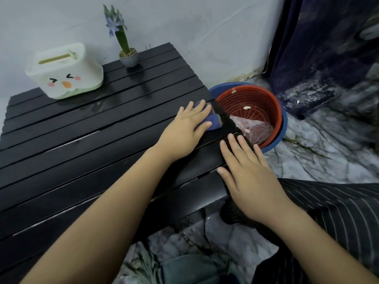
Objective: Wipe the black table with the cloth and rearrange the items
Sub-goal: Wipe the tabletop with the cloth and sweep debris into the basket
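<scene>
The black slatted table (82,152) fills the left and middle of the view. My left hand (186,130) presses flat on a blue cloth (276,121) near the table's right edge, with straight fingers covering most of it. My right hand (246,173) rests flat on the table's right front edge, fingers spread and holding nothing. A white tissue box with a cartoon face (65,70) stands at the back left. A small grey pot with a purple flower (128,56) stands at the back, close to the wall.
A red plastic basket (270,103) sits inside a blue basin (284,128) on the floor just right of the table, with a clear bag in it. The white wall runs behind the table. A dark curtain (328,48) hangs at the right. My striped trouser leg (338,212) lies at the lower right.
</scene>
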Demonstrator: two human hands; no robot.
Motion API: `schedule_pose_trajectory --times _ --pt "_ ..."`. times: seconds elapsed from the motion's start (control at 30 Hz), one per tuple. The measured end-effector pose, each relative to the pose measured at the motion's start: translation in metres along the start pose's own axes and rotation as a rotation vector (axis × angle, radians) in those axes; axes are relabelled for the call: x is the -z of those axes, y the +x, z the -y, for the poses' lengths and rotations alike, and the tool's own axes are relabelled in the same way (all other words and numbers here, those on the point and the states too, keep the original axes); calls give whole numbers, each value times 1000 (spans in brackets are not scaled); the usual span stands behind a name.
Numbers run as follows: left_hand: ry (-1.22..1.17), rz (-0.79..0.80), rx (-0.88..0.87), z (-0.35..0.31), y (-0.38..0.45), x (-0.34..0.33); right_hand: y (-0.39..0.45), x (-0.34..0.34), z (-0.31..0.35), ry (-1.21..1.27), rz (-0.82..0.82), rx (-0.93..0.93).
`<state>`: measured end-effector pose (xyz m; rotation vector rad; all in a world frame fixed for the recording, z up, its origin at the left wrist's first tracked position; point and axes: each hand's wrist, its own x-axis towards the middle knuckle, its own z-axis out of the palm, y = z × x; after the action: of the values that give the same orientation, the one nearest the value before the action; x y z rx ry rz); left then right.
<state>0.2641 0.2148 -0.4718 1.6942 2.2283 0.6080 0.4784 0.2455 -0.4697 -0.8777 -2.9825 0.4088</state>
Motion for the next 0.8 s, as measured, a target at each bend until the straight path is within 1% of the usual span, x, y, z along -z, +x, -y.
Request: schedule_pose_trajectory --times 0.13,0.2,0.33,0.4,0.47,0.53,0.6,0.7,0.8 --pt "8 -28 50 34 -95 21 -1 0 0 -12 -6 7" --pt "17 -38 115 51 -148 33 -1 0 -1 -6 4 9" --pt "18 -148 341 81 -255 54 -1 -1 -2 7 14 1" --pt "14 -206 462 85 -287 58 -2 0 -1 13 23 -3" --pt "55 -255 544 80 -292 53 -1 0 0 6 22 -3" --pt "114 -299 568 65 -274 42 -1 1 1 -14 33 -3" --pt "153 -285 499 42 -239 25 -1 1 1 -10 32 -10" --pt "192 -216 352 -5 -180 -4 0 2 1 -2 35 -17" --pt "206 -183 230 -39 -155 -22 1 6 3 -6 60 -33"
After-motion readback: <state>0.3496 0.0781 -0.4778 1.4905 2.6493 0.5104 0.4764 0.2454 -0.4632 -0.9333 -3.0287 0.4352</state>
